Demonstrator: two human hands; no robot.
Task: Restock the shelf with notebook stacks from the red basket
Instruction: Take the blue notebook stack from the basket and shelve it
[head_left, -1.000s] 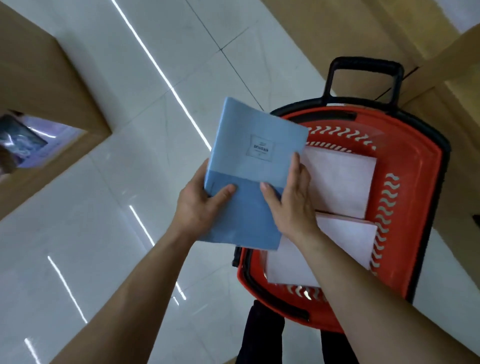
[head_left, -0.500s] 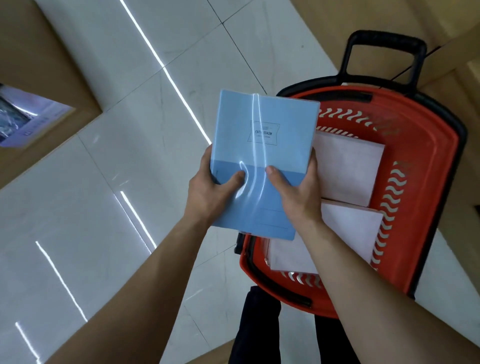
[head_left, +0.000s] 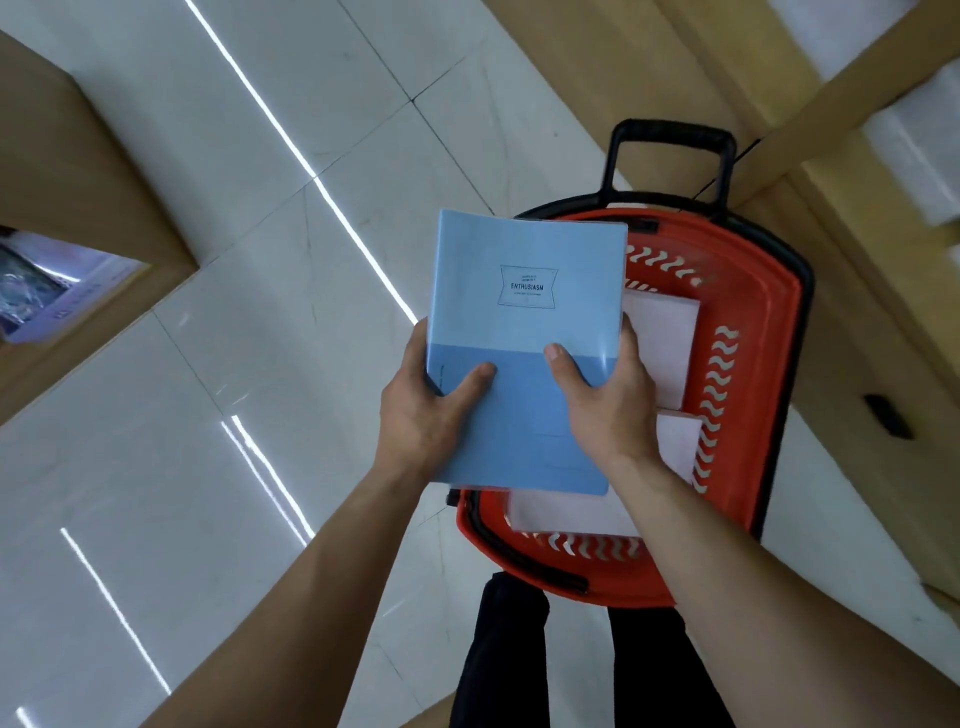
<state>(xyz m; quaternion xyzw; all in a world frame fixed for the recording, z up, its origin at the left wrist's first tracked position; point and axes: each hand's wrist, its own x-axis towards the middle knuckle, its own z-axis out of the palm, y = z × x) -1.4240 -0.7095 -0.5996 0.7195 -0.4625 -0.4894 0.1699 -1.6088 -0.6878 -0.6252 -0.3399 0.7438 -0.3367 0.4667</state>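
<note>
Both hands clamp one two-tone blue notebook stack (head_left: 524, 338) printed "ENTHUSIASM". Left hand (head_left: 421, 415): thumb flat on cover, fingers curled under left edge. Right hand (head_left: 608, 400): thumb on cover, fingers wrapped behind right edge. Forearms extend forward, stack held above red plastic basket (head_left: 748, 374), where white-wrapped stacks (head_left: 660, 338) lie.

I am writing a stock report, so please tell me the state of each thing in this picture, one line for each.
Blue notebook stack: lifted above the basket, held flat, cover up.
Left hand: grip closed on the stack's left edge.
Right hand: grip closed on its right edge.
Red basket: on the floor, pull handle raised.
White stacks: still lying in the basket.
</note>
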